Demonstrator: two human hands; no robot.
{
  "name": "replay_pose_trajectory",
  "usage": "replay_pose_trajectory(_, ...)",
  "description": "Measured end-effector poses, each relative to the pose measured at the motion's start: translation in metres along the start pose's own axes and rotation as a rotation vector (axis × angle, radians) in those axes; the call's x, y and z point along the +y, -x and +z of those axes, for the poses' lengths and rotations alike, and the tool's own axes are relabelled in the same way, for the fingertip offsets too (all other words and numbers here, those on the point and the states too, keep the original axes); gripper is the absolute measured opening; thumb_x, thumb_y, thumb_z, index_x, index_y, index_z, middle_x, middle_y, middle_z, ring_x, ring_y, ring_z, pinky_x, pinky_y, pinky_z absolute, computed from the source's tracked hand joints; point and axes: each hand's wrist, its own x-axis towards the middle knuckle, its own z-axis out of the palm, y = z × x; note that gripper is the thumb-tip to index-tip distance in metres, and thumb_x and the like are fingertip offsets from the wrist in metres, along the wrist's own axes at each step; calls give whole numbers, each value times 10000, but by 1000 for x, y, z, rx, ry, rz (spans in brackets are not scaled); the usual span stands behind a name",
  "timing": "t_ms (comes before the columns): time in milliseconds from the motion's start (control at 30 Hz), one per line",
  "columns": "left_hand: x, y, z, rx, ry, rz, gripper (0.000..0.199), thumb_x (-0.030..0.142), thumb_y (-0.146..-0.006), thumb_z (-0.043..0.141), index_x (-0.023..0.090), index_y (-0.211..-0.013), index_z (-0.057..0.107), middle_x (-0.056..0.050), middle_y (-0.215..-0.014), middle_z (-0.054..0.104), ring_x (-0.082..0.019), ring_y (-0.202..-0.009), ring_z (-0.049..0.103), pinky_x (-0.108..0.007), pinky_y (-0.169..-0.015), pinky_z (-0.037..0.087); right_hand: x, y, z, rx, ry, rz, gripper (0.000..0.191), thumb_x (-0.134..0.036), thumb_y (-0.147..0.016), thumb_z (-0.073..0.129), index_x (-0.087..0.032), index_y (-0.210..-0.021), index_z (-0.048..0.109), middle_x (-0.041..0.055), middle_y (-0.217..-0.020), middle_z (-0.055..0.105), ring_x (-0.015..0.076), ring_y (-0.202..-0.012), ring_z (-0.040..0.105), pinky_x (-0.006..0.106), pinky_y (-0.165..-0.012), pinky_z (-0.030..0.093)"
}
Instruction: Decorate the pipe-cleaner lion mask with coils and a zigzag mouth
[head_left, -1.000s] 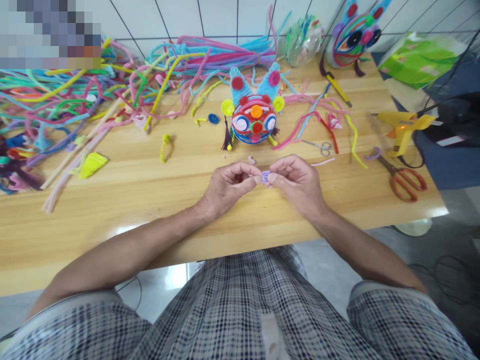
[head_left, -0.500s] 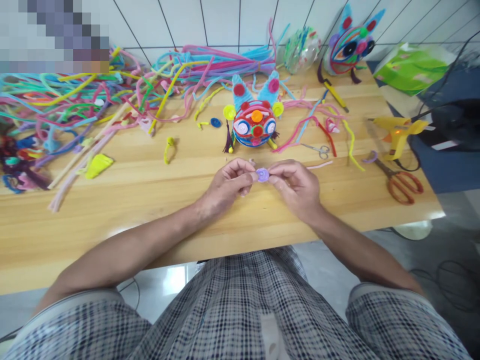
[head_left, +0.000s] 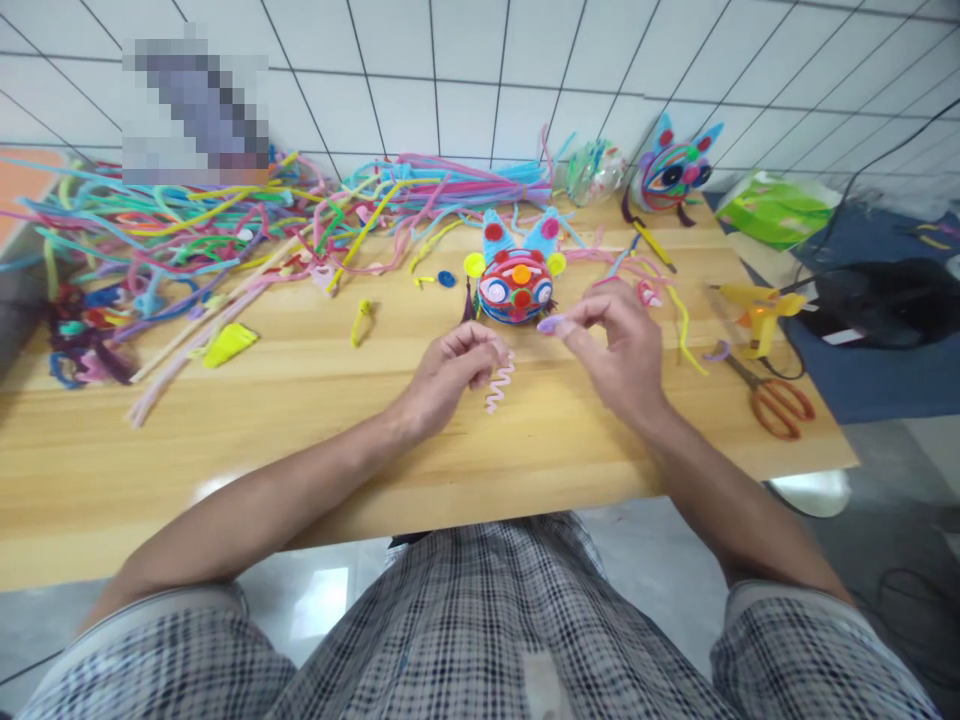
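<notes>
So right now the left hand (head_left: 453,374) has its fingertips bunched, seemingly pinching the top end of a wavy pink strip (head_left: 500,384), and the right hand (head_left: 621,345) pinches a little purple disc (head_left: 551,325) between thumb and fingers, just in front of the colorful animal head (head_left: 515,288) on the table (head_left: 360,430). Looks like the sorting-out-small-pieces stage to me. Any next move calls for a light grip, since both bits look soft and easily bent.
</notes>
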Motion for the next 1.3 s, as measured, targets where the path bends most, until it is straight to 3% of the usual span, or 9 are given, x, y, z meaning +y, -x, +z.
replay_pose_trajectory(100,17,-16,-9,120,-67,146,118,271,-760,802,187,-767,719,9,-728,686,-77,-554,465,-231,-527,343,13,-44,-1,-76,-121,187,132,-269,-906,816,-248,-807,731,5,-824,708,188,-782,641,363,-754,551)
replay_pose_trajectory(200,29,-39,-17,198,-201,284,120,283,-803,793,204,-782,705,-1,-763,677,-114,-628,501,-265,-591,410,25,-83,2,-151,-161,267,115,-285,-878,823,-237,-797,758,0,-768,704,174,-731,624,340,-707,525)
replay_pose_trajectory(300,31,-69,-25,256,-361,408,148,281,-834,804,231,-937,710,-26,-994,738,-178,-846,617,-323,-771,515,28,-108,5,-213,-69,250,83,-280,-854,823,-226,-805,783,4,-737,701,179,-726,623,338,-695,503)
replay_pose_trajectory(400,23,-97,-31,263,-454,443,315,286,-856,796,259,-1147,677,-63,-1297,731,-266,-1168,662,-415,-980,538,29,-122,9,-285,76,206,71,-258,-845,797,-211,-794,782,-7,-664,654,184,-717,616,341,-692,473)
replay_pose_trajectory(533,9,-120,-34,162,-436,406,427,311,-862,772,251,-1262,635,-103,-1425,707,-324,-1392,621,-503,-1156,494,27,-128,15,-343,190,172,94,-232,-848,760,-207,-757,756,-14,-619,619,177,-702,598,337,-692,449)
replay_pose_trajectory(767,1,-122,-31,-35,-316,429,494,355,-836,772,232,-1293,629,-113,-1446,711,-284,-1405,639,-435,-1212,485,3,-125,22,-370,390,273,118,-192,-861,713,-195,-768,784,4,-658,655,163,-667,568,343,-689,403)
replay_pose_trajectory(867,3,-121,-29,-33,-352,421,448,358,-852,782,239,-1259,638,-98,-1419,726,-277,-1362,648,-427,-1191,491,4,-123,24,-342,423,263,67,-203,-849,746,-208,-793,782,-4,-665,639,169,-676,563,350,-704,414)
replay_pose_trajectory(1033,5,-125,-26,-34,-312,396,417,384,-864,799,222,-1221,658,-75,-1329,738,-270,-1301,660,-398,-1150,496,23,-118,29,-250,369,122,82,-273,-868,808,-243,-886,734,0,-732,652,205,-754,619,367,-753,481)
replay_pose_trajectory(1300,3,-128,-24,3,-301,353,321,369,-880,805,219,-1142,697,-53,-1207,760,-261,-1200,680,-392,-1096,515,21,-115,27,-356,356,17,84,-171,-889,739,-251,-873,760,27,-836,709,226,-850,667,380,-819,505)
